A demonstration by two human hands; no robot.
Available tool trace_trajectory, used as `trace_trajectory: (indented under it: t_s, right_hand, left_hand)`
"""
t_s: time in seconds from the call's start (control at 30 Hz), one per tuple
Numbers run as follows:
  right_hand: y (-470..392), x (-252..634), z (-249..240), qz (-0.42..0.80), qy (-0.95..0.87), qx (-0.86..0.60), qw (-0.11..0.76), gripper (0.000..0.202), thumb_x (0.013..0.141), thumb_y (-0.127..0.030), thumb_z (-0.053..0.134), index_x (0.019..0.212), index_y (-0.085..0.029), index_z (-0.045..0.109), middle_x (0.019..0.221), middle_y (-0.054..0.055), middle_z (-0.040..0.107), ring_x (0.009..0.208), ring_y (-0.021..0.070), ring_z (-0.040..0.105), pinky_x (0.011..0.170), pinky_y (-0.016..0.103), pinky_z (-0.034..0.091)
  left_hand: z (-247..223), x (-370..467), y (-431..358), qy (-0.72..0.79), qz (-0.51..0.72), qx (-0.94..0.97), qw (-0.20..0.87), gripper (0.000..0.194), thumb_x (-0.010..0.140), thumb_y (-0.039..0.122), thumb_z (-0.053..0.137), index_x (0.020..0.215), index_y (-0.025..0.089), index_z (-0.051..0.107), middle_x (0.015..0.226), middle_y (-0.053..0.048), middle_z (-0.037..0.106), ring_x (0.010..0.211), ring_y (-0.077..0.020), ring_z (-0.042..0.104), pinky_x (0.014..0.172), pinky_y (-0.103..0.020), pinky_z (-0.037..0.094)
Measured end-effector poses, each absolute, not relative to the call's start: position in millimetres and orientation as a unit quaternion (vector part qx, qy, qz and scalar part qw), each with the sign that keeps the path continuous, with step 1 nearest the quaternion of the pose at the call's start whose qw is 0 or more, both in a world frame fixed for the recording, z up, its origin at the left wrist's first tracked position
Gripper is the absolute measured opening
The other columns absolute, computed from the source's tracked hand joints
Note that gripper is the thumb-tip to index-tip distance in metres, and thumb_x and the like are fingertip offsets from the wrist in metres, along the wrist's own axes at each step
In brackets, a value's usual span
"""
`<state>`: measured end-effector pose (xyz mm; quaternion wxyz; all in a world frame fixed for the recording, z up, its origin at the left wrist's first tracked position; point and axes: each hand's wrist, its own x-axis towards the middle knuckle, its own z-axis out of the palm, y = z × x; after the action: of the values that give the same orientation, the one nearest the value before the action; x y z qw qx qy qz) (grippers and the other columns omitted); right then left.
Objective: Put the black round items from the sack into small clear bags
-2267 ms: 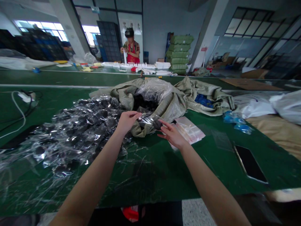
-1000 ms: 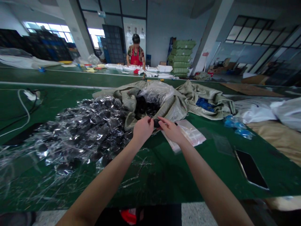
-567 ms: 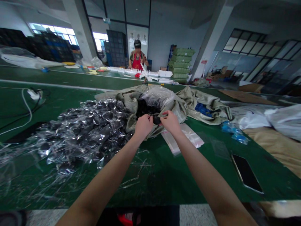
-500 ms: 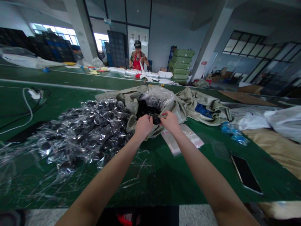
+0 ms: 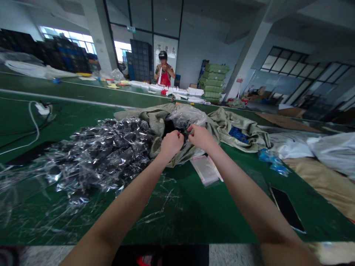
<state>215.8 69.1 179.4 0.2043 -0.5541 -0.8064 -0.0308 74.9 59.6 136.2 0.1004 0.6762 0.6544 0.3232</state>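
Note:
My left hand [image 5: 172,143] is closed at the mouth of an open woven sack [image 5: 158,123] holding dark items. Beside it my right hand [image 5: 200,137] has its thumb and fingers pinched together. Whatever lies between the fingertips of either hand is too small and dark to make out. Left of the sack spreads a big heap of dark items in clear wrappers [image 5: 111,151]. A stack of clear plastic bags [image 5: 205,170] lies under my right forearm, just in front of the sack.
A second sack [image 5: 253,142] with blue items sits at the right, near small blue wrapped pieces [image 5: 273,162] and a phone [image 5: 287,208]. A white cable [image 5: 34,122] lies far left. Across the table stands a person in a red apron [image 5: 164,77].
Both hands have shifted slightly up toward the sack's opening, and the dark round item between them no longer shows clearly. The person across has raised a white strip.

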Motion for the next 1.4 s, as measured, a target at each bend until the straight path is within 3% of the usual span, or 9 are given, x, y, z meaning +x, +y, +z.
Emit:
trace_trajectory:
  t_s: [0.27, 0.77, 0.97, 1.13, 1.4]
  right_hand:
    - [68, 223, 166, -0.012, -0.798, -0.549, 0.250, 0.032, 0.076, -0.015, 0.054, 0.106, -0.018, 0.060, 0.077, 0.003, 0.071, 0.077, 0.0222, 0.065, 0.073, 0.030, 0.044]
    - [64, 224, 156, 0.038, -0.821, -0.501, 0.271, 0.027, 0.081, -0.018, 0.054, 0.107, -0.019, 0.059, 0.076, -0.001, 0.070, 0.071, 0.0163, 0.064, 0.071, 0.026, 0.043]
    - [36, 221, 158, 0.031, -0.821, -0.499, 0.275, 0.025, 0.082, -0.018, 0.054, 0.106, -0.021, 0.057, 0.074, -0.001, 0.069, 0.066, 0.0168, 0.064, 0.065, 0.026, 0.042]
    - [-1, 223, 139, 0.017, -0.813, -0.516, 0.269, 0.019, 0.085, -0.020, 0.053, 0.103, -0.023, 0.055, 0.069, -0.003, 0.067, 0.057, 0.0166, 0.063, 0.057, 0.027, 0.038]
    - [6, 223, 119, -0.040, -0.820, -0.507, 0.261, 0.018, 0.088, -0.021, 0.051, 0.106, -0.023, 0.055, 0.071, -0.001, 0.070, 0.056, 0.0173, 0.064, 0.053, 0.029, 0.034]
  left_hand:
    - [118, 71, 49, 0.670, 0.325, 0.660, 0.094, 0.034, 0.093, 0.035, 0.036, 0.088, 0.020, 0.066, 0.090, -0.012, 0.073, 0.086, -0.0254, 0.069, 0.073, -0.031, 0.046]
    - [112, 71, 47, 0.669, 0.345, 0.649, 0.111, 0.031, 0.092, 0.035, 0.041, 0.079, 0.021, 0.065, 0.083, -0.010, 0.072, 0.080, -0.0217, 0.066, 0.068, -0.028, 0.041]
    - [107, 60, 28, 0.639, 0.376, 0.657, 0.138, 0.028, 0.087, 0.032, 0.045, 0.063, 0.021, 0.055, 0.065, -0.003, 0.063, 0.062, -0.0158, 0.056, 0.059, -0.027, 0.033]
    - [93, 52, -7, 0.605, 0.361, 0.688, 0.175, 0.031, 0.089, 0.035, 0.043, 0.061, 0.022, 0.047, 0.057, 0.001, 0.054, 0.052, -0.0140, 0.048, 0.053, -0.027, 0.030]
    - [87, 53, 2, 0.629, 0.332, 0.681, 0.172, 0.030, 0.087, 0.036, 0.044, 0.060, 0.022, 0.048, 0.056, 0.001, 0.053, 0.052, -0.0141, 0.047, 0.054, -0.028, 0.028]
